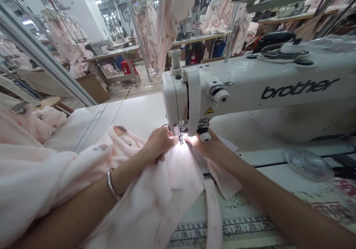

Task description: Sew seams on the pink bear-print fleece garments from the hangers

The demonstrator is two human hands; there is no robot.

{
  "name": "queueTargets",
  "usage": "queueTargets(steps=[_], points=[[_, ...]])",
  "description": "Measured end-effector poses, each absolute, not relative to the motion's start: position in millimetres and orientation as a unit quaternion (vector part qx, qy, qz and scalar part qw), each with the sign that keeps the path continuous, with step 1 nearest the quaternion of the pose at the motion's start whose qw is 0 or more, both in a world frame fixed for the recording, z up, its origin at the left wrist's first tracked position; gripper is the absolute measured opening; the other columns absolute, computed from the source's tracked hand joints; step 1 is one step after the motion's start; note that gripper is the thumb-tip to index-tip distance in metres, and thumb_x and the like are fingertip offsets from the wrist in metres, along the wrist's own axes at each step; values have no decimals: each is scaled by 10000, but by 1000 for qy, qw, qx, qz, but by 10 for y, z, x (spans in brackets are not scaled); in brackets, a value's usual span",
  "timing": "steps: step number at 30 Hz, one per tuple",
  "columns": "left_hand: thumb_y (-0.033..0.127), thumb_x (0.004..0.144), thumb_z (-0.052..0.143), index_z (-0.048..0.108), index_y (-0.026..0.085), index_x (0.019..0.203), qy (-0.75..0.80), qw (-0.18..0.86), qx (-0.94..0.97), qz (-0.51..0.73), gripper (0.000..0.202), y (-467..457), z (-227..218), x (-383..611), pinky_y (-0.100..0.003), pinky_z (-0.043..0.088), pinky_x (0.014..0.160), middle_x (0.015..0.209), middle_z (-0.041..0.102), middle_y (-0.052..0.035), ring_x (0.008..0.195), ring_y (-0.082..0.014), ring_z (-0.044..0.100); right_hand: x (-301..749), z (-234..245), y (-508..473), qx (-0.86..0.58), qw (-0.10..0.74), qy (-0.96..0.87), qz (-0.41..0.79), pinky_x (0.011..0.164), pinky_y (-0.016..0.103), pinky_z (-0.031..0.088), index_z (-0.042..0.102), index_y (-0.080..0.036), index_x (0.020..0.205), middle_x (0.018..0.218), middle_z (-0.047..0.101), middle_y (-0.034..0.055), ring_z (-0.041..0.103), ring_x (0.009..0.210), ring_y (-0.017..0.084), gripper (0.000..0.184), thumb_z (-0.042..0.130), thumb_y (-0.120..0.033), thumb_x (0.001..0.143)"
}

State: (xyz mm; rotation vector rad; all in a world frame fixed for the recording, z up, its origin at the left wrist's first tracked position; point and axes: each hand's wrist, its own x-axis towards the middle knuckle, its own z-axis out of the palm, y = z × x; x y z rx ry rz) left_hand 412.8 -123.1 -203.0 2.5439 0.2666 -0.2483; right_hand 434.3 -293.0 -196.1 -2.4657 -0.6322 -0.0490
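Observation:
Pale pink printed fabric lies under the lit presser foot of a white sewing machine. To the left of the foot, my left hand is closed on the fabric, its fingertips close to the needle area. My right hand reaches in from the right with its fingers on the cloth beside the foot. Machine parts partly cover that hand. A narrow fabric strip hangs down towards me over the table edge. More of the fabric is bunched over and around my left forearm, which wears a silver bangle.
A printed ruler tape runs along the table's near edge. On the right lies a clear plastic disc. A metal post slants at the left. Behind are other sewing tables, hanging pink garments and a red stool.

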Motion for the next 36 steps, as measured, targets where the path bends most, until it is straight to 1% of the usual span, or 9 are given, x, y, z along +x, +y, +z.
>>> queueTargets(steps=[5,8,14,17,20,24,31,34,36], points=[[321,741,489,526,175,694,110,289,945,-103,158,-1245,-2001,4139,-246,354,397,511,517,25,292,-109,438,3936,-1951,-2998,-933,152,-318,-79,780,479,476,632,-132,784,851,606,147,542,952,346,224,538,47,688],[382,750,479,528,179,715,125,304,936,-126,212,-1239,-2003,4121,-253,316,327,481,491,30,257,-140,441,3747,-2075,-2976,-876,81,-449,-157,741,431,509,633,-78,875,977,592,187,529,978,332,335,456,109,662],[411,757,485,592,194,854,133,312,932,-130,260,-1231,-2027,4108,-256,341,325,641,623,6,301,-147,499,3825,-2235,-3018,-846,153,-494,-131,545,322,479,606,-122,919,993,593,101,526,825,232,350,355,76,778],[384,754,525,619,188,879,130,290,942,-108,251,-1238,-2044,4131,-263,405,433,644,645,-21,417,-170,574,3881,-2215,-3129,-835,194,-501,-120,578,302,484,597,-142,1008,963,615,72,516,809,205,365,364,54,807],[363,740,559,631,184,880,124,265,953,-81,238,-1243,-2080,4151,-272,439,549,734,679,-65,660,-223,653,3934,-2199,-3225,-831,204,-510,-95,647,303,497,602,-163,1003,969,631,64,528,820,195,330,414,26,809],[364,755,535,622,185,849,110,238,963,-58,220,-1258,-2149,4129,-284,442,662,864,695,-85,840,-243,646,4032,-2199,-3305,-840,183,-499,-108,639,266,484,623,-207,989,999,658,37,568,831,174,288,465,-16,842],[324,787,460,599,163,862,92,214,972,-41,226,-1271,-2196,4114,-312,428,676,706,663,-81,745,-242,635,3978,-2220,-3279,-843,205,-489,-88,645,274,499,636,-185,853,812,652,44,530,821,191,292,433,21,811],[313,758,516,608,178,786,69,233,968,-59,166,-1222,-2157,4177,-283,437,633,648,640,-53,682,-212,625,3876,-2255,-3211,-832,221,-499,-100,753,325,518,631,-142,810,884,648,74,506,821,201,275,436,46,759],[300,739,545,607,187,714,61,252,963,-74,131,-1190,-2119,4209,-259,432,579,591,612,-30,624,-190,610,3822,-2290,-3161,-828,210,-504,-128,792,348,517,650,-96,879,938,643,106,499,811,209,276,438,37,762]])
